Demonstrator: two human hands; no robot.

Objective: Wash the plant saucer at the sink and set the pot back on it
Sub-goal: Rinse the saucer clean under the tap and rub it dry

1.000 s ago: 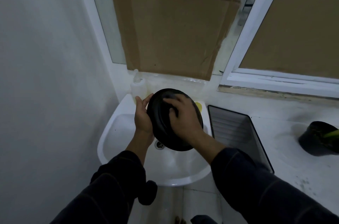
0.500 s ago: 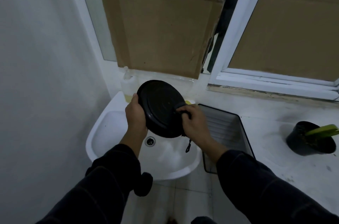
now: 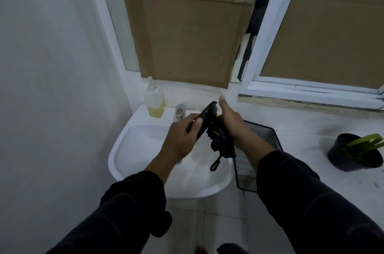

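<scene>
Both hands (image 3: 182,137) hold black saucer (image 3: 205,121) edge-on over white sink (image 3: 128,147)

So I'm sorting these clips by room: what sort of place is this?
Probably a small washroom or utility corner at home: a white wall-hung basin with a tap, a soap bottle on its rim, and a cardboard-covered window behind.

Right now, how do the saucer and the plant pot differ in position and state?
The saucer is held edge-on over the sink by the left hand; the pot stands upright on the counter, untouched. The saucer is empty; the pot holds a green plant. Both are black.
</scene>
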